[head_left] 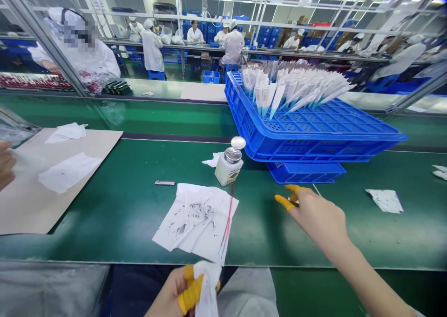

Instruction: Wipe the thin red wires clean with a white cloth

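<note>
Yellow finger covers are on both hands. My left hand (185, 291) is closed on a crumpled white cloth (206, 289) at the table's front edge. Over the green table, my right hand (316, 214) holds a thin dark tool (294, 204), partly hidden by the fingers, in front of a small blue bin (307, 172). A white sheet (199, 217) with dark specks lies in the middle, with thin red wires (228, 219) across its right side. Behind it stands a white bottle (228, 168) with a metal cap. A small flat strip (165, 183) lies left of the bottle.
A large blue crate (314, 131) bearing many white packets (296, 86) overhangs the table at the back right. A beige board (38, 186) with white cloths lies at left, beside another person's hand (5, 164). A white scrap (386, 200) is at right. People sit beyond.
</note>
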A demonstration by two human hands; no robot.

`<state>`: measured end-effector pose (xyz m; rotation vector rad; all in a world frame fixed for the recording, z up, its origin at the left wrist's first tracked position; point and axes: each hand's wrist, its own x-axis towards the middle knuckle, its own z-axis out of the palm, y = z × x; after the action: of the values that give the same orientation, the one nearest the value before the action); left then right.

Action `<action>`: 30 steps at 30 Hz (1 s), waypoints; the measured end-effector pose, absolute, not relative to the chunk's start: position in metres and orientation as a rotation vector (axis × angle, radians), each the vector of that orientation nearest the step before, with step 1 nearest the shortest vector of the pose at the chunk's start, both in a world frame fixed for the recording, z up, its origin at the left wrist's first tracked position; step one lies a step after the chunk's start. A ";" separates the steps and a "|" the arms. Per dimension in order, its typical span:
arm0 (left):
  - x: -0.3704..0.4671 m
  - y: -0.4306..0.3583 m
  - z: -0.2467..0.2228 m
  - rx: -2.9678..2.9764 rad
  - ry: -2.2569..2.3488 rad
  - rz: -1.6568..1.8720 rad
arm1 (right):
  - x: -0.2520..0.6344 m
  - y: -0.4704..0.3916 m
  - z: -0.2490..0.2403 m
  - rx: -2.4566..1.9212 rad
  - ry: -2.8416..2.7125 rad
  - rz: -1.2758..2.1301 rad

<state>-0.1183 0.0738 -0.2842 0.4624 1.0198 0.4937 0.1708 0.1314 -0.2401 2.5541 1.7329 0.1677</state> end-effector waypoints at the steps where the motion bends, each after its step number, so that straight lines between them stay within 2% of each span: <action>1: -0.119 0.076 -0.286 0.438 1.027 0.550 | 0.164 0.125 -0.242 2.566 1.832 0.300; 3: -0.118 0.081 -0.287 0.362 1.010 0.667 | 0.150 0.112 -0.248 2.549 2.157 0.436; 4: -0.116 0.083 -0.286 0.310 0.988 0.712 | 0.144 0.106 -0.250 2.514 2.348 0.395; 9: -0.104 0.092 -0.275 0.127 0.903 0.814 | 0.113 0.088 -0.244 2.391 2.815 -0.505; 12: -0.098 0.092 -0.268 0.128 0.857 0.831 | 0.094 0.082 -0.234 2.366 2.904 -0.868; 14: -0.095 0.092 -0.265 0.134 0.786 0.845 | 0.081 0.078 -0.233 2.300 3.000 -0.951; 18: -0.089 0.093 -0.257 0.085 0.623 0.873 | 0.058 0.072 -0.239 2.285 3.267 -0.802; 25: -0.083 0.094 -0.246 0.068 0.528 0.880 | 0.045 0.065 -0.226 2.386 3.082 -1.431; 30: -0.076 0.093 -0.243 0.008 0.578 0.896 | 0.023 0.057 -0.235 2.531 2.958 -1.650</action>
<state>-0.0763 0.0929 -0.2426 0.0077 0.5777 0.8964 0.0228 0.0572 -0.2345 2.5309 2.9580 -1.6502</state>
